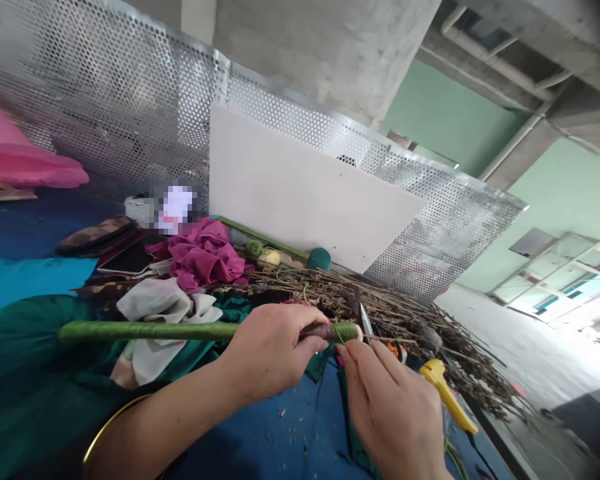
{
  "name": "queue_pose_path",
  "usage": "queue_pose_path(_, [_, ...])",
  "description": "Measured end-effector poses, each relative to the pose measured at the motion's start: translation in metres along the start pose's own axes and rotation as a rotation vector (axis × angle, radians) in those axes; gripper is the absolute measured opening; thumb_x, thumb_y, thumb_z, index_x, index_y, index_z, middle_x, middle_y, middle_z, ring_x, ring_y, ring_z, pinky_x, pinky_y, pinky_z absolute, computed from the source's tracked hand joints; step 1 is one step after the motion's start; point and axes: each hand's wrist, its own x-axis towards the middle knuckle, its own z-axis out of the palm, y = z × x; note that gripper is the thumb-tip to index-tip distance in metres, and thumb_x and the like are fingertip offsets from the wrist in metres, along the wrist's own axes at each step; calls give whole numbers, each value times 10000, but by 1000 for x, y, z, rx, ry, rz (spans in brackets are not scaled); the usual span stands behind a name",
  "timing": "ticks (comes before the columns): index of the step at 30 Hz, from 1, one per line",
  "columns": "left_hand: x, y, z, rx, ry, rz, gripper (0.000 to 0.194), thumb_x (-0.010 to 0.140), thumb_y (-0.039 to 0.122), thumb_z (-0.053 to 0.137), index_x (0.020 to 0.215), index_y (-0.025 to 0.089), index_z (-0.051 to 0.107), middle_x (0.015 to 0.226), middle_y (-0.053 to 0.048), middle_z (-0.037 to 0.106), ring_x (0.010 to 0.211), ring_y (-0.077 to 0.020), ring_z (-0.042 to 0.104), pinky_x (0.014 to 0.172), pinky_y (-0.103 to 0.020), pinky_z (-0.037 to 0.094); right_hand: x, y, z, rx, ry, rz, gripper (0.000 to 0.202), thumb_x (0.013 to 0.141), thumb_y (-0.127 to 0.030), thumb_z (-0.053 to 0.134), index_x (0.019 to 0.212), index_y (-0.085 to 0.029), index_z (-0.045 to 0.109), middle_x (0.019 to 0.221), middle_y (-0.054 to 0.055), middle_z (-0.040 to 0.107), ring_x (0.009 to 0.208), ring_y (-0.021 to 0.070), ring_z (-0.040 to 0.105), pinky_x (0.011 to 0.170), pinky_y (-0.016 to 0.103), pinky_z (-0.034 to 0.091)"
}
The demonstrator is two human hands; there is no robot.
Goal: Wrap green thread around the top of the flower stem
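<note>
Where the green rod point(150, 331) lies: across the middle, left end over green cloth point(35, 393).
Left hand point(270, 350): your grip clamps the rod near its right end.
Right hand point(393, 400): your fingertips pinch green thread point(339, 335).
Desk point(300, 437): your room is the blue strip between forearms point(180, 420); dried stems point(405, 313) far, yellow glue gun point(450, 397) by right edge.

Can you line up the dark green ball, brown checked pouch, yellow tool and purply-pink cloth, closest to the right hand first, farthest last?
From the right hand in the head view:
1. Yellow tool: just to its right.
2. Dark green ball: ahead, by the white board.
3. Purply-pink cloth: farther left, bunched up.
4. Brown checked pouch: farthest left of these.
</note>
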Motion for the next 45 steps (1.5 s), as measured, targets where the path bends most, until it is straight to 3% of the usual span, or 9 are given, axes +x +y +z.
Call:
queue_pose_path(4, [0,-2,-1,-20,-25,37,337,868,238,548,1179,323,645,1150,33,708,1014,-224,646,796,-287,449,0,-4,0,-31,-16,-8,290,973,-248,398,768,-212,600,606,5,617,450,147,540,481,284,320])
queue_pose_path(7, [1,-4,0,-4,-18,82,349,896,237,528,1211,348,631,1167,53,699,1071,-213,626,866,-296,443,-1,-7,0,-10,-23,13,283,978,-236,363,799,-215,581,626,10,635,437,145,549,468,275,328])
queue_pose_path(11, [1,-6,3,37,2,93,329,908,257,526,1211,332,631,1152,48,702,1058,-219,629,853,-308,449,-2,-10,0,72,-82,120,246,969,-228,375,814,-217,565,640,11,639,446,149,567,430,269,298])
queue_pose_path(15, [0,-4,5,75,20,78,298,907,270,529,1177,315,646,1106,37,714,1018,-224,643,819,-310,454,-1,-12,0,131,-102,125,296,968,-225,341,742,-219,532,628,16,623,452,151,556,439,269,303])
queue_pose_path(21, [1,-4,5,127,38,31,261,909,322,505,1102,265,671,1086,-9,720,968,-256,660,794,-337,455,3,-15,4,104,48,2,348,954,-185,317,702,-204,557,530,15,573,402,142,492,433,284,290])
queue_pose_path(25, [4,-4,1,95,43,-22,254,904,340,505,1089,272,667,1093,-5,722,970,-255,662,782,-327,450,3,-16,11,80,54,-8,383,954,-165,319,659,-201,560,528,11,571,389,139,483,437,290,298])
queue_pose_path(33, [0,4,-10,1,56,-119,195,850,298,541,1015,277,644,961,30,742,872,-220,667,690,-286,443,-4,-13,22,162,224,23,270,957,-188,403,840,-146,643,611,29,626,462,151,540,479,275,346])
queue_pose_path(38, [1,3,-13,-38,76,-103,164,842,295,547,968,265,647,875,20,736,793,-198,656,698,-277,458,-5,-17,24,499,222,157,189,925,-154,482,792,-165,616,611,3,576,525,125,543,519,228,385])
queue_pose_path(45, [1,4,-17,-114,76,-62,159,833,285,565,943,233,668,851,3,735,773,-187,655,727,-262,489,-5,-29,40,1271,185,610,216,892,-253,577,692,-175,606,587,-42,437,518,79,357,470,194,323])
